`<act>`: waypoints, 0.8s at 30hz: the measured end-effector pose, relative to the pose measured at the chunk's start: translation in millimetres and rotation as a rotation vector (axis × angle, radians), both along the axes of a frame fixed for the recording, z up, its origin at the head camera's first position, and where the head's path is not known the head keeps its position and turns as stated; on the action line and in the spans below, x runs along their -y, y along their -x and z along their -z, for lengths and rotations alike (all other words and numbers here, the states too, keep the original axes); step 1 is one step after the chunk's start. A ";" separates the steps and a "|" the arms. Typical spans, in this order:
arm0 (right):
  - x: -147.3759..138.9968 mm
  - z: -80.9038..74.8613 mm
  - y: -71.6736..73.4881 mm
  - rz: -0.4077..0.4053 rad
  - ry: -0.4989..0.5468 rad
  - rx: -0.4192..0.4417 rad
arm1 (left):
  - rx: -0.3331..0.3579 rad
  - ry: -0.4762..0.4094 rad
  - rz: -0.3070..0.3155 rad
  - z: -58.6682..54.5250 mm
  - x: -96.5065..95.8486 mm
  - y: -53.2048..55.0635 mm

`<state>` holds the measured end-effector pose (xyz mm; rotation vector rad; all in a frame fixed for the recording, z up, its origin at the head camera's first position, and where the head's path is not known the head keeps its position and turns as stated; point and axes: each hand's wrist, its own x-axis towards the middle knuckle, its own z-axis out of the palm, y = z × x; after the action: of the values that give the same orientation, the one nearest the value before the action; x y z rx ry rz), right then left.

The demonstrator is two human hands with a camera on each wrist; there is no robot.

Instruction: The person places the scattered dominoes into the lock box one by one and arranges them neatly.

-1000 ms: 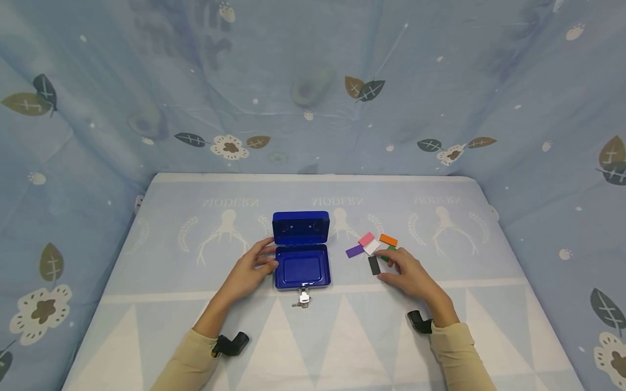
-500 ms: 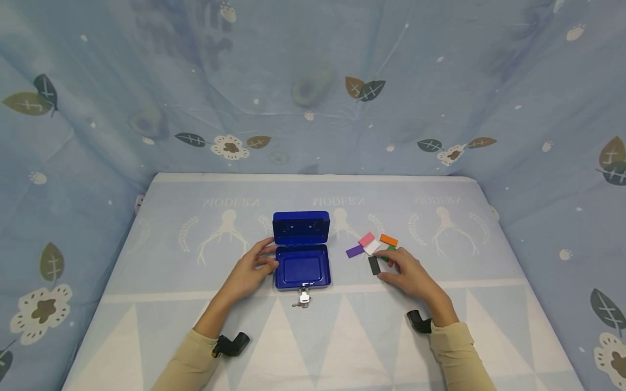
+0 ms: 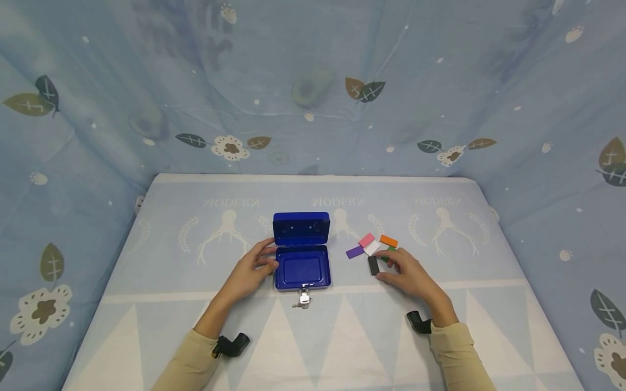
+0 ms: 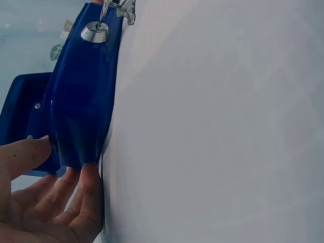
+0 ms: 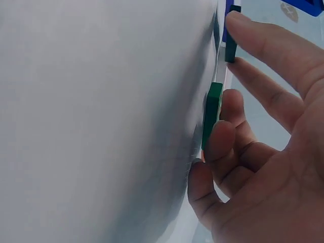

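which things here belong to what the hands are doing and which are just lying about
Likely in the job:
black block, pinched by the right hand
open blue box, touched by the left hand

Seemingly lying about, though perhaps due later:
green block
purple block
pink block
white block
orange block
keys at the lock

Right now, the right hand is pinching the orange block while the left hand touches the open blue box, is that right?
Not quite: the right hand is pinching the black block, as the head view shows. The orange block lies farther back. The left hand does touch the open blue box.
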<state>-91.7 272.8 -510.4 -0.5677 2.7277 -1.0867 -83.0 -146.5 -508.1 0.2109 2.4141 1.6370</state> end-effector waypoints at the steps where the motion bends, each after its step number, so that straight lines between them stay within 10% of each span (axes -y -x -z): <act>1: 0.3 0.2 0.4 -0.006 0.003 -0.004 | 0.000 -0.002 0.000 0.2 0.0 0.0; 24: 21.3 -12.2 2.6 -0.040 0.076 -0.027 | 0.022 -0.023 -0.012 -2.2 -1.2 -1.5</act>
<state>-94.3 251.5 -498.2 -0.6504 2.6949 -1.1861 -81.5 -145.2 -505.9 0.1820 2.3859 1.6642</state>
